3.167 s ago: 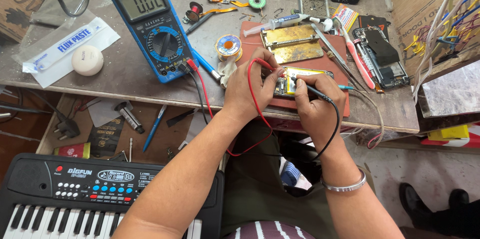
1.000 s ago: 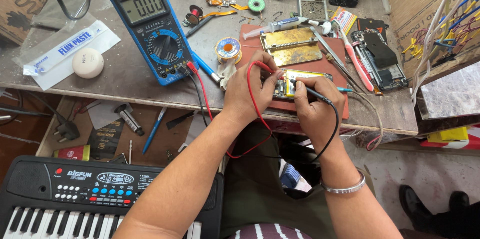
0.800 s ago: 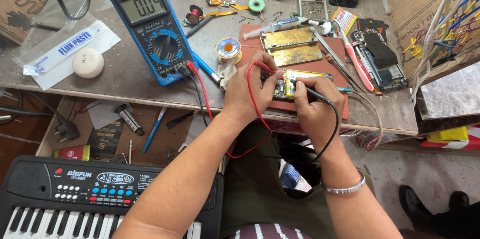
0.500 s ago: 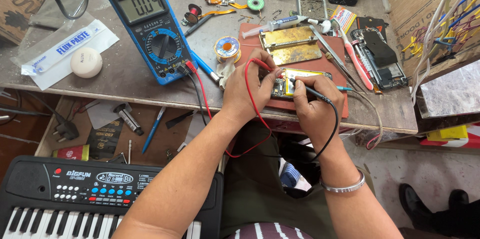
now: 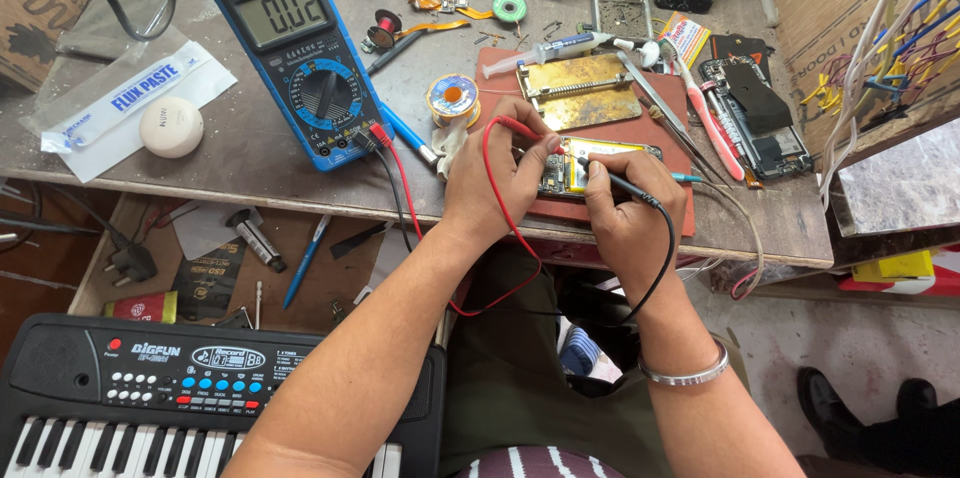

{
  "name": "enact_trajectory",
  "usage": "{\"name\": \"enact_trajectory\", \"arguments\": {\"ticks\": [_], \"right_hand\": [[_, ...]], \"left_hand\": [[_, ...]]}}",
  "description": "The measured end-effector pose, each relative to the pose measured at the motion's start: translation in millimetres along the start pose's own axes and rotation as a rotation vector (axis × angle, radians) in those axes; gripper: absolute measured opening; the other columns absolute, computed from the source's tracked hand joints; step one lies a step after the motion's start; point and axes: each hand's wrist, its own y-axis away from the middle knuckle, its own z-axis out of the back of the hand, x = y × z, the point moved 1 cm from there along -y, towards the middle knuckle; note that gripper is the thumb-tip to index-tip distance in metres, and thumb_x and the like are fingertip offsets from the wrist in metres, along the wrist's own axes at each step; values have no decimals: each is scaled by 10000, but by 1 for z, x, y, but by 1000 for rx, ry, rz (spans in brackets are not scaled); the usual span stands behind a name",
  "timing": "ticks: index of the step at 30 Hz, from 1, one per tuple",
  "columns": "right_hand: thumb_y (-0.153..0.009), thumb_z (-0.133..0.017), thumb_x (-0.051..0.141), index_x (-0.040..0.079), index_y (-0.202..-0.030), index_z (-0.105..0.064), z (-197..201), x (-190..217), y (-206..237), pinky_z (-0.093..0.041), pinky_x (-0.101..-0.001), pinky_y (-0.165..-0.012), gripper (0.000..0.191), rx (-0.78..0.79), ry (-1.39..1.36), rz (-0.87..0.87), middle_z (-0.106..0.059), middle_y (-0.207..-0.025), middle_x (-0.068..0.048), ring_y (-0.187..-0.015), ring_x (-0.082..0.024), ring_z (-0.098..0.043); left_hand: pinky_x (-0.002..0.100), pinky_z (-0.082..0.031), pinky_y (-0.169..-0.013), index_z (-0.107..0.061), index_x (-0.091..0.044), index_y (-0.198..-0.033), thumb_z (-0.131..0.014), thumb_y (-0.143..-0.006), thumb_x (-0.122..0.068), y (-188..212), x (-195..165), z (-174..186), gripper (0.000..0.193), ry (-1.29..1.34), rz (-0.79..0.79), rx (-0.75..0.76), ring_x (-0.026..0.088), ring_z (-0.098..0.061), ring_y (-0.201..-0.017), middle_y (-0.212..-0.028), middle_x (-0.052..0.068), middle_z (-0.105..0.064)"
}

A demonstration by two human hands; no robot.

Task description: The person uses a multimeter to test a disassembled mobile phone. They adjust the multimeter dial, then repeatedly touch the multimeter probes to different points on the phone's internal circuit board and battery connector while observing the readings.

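Down on the table, an opened phone lies on a red mat. Left hand pinches the red probe onto it; right hand clasps the black probe, beside a blue multimeter.

An opened phone, its yellow battery showing, is lying flat on a reddish mat near the bench's front edge. A red probe is slanting down onto the phone's left end, while a black probe is angling in from the right, tip touching the phone's board.
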Motion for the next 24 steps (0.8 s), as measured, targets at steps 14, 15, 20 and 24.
{"name": "enact_trajectory", "arguments": {"ticks": [14,15,20,24], "right_hand": [[-954,-700,55,-12,-966,-692,0,1,0,-516,-352,-733,69,6,-1,8,-705,-878,-139,-797,-266,-686],[-954,-700,54,-12,-963,-690,1,1,0,-514,-353,-731,68,6,3,10,-705,-877,-139,-797,-268,-685],[-953,-702,53,-10,-961,-688,0,1,0,-513,-354,-727,66,6,10,7,-701,-870,-138,-792,-269,-685],[-953,-702,51,-11,-967,-690,1,0,0,-515,-352,-726,65,5,7,4,-702,-870,-136,-791,-263,-687]], "left_hand": [[389,-528,-636,-598,-91,-1029,-717,-944,-236,0,1,-2,206,-50,-47,-2,272,-738,-738,-802,77,-740],[391,-526,-635,-600,-92,-1026,-719,-944,-236,0,1,-2,204,-56,-49,-3,275,-736,-737,-800,77,-740],[395,-520,-626,-608,-98,-1016,-727,-936,-246,0,1,-2,207,-75,-13,10,274,-727,-705,-756,77,-720],[396,-518,-624,-597,-93,-1026,-728,-935,-243,-1,1,-3,219,-81,-47,2,275,-724,-715,-782,69,-729]]}}
